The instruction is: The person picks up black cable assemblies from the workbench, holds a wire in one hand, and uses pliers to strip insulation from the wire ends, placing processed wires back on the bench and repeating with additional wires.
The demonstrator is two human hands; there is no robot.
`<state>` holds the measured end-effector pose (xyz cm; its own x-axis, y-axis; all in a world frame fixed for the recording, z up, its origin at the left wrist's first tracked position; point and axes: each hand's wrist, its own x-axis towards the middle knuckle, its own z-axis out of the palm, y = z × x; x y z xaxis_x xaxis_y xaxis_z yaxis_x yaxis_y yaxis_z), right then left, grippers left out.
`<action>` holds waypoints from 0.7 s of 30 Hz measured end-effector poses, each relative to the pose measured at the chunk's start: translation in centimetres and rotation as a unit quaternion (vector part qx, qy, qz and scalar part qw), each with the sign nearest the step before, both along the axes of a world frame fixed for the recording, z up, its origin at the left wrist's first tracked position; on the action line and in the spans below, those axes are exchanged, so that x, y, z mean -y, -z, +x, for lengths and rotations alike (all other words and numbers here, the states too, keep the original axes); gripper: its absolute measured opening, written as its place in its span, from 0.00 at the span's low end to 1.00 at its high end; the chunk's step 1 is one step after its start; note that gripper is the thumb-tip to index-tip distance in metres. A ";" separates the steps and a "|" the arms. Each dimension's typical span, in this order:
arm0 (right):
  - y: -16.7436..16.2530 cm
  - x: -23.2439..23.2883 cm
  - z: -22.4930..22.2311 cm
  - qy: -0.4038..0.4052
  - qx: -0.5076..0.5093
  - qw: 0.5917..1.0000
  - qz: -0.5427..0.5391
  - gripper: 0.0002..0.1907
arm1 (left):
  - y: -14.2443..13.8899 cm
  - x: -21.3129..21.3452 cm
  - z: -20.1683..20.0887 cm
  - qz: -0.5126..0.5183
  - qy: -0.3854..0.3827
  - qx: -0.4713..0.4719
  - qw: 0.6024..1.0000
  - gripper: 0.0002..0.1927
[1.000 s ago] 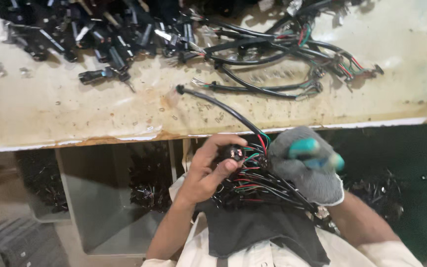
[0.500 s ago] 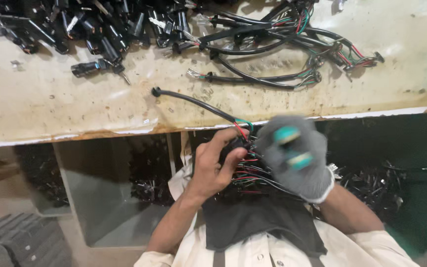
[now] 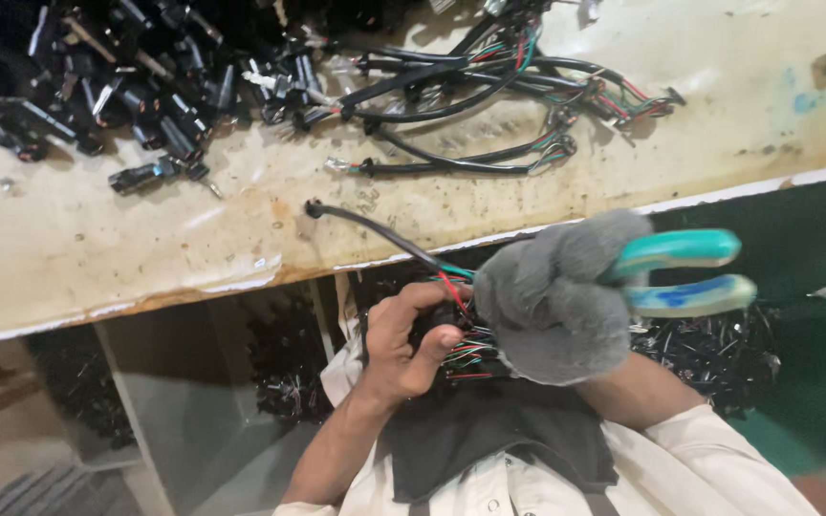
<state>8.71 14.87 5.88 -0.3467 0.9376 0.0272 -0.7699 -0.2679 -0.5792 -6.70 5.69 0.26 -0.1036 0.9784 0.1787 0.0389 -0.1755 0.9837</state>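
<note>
My bare left hand (image 3: 403,344) grips a bundle of thin coloured wires (image 3: 466,354) just below the table edge, over my lap. My right hand (image 3: 552,306), in a grey knitted glove, is closed around a pair of pliers with teal handles (image 3: 685,272); the handles stick out to the right and the jaws are hidden by the glove. A black sheathed cable (image 3: 365,229) runs from the bundle up onto the worn white tabletop (image 3: 97,258).
Several black wire harnesses (image 3: 489,86) lie on the table's far middle. A heap of black connectors (image 3: 117,86) fills the far left. Under the table stand grey bins (image 3: 203,401) with more black parts (image 3: 719,354). A dark cloth (image 3: 470,430) covers my lap.
My gloved right hand has turned, so the teal plier handles now point right. The black cable's end has slid left on the tabletop. My left hand still grips the wires.
</note>
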 end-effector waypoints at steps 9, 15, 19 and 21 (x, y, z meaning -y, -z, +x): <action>0.4 -2.0 0.7 -0.001 0.063 0.995 -0.082 0.10 | 1.0 -0.7 0.4 -0.025 0.008 0.040 0.999 0.16; -1.1 -1.9 0.9 0.004 0.035 0.998 -0.058 0.10 | 1.9 -0.9 -0.1 -0.046 0.008 0.085 0.995 0.16; 0.4 -1.3 -0.5 -0.014 -0.002 0.996 -0.092 0.10 | 2.8 -0.4 0.3 -0.099 -0.012 0.078 0.992 0.18; 1.7 -1.2 -0.9 -0.029 -0.013 0.994 -0.108 0.10 | 2.8 -0.1 0.5 -0.103 -0.018 0.066 0.992 0.18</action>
<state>7.84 16.08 4.15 -0.4024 0.9008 -0.1634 -0.7635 -0.4287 -0.4831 -6.19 5.84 -2.54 -0.1474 0.9881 -0.0430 -0.0903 0.0298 0.9955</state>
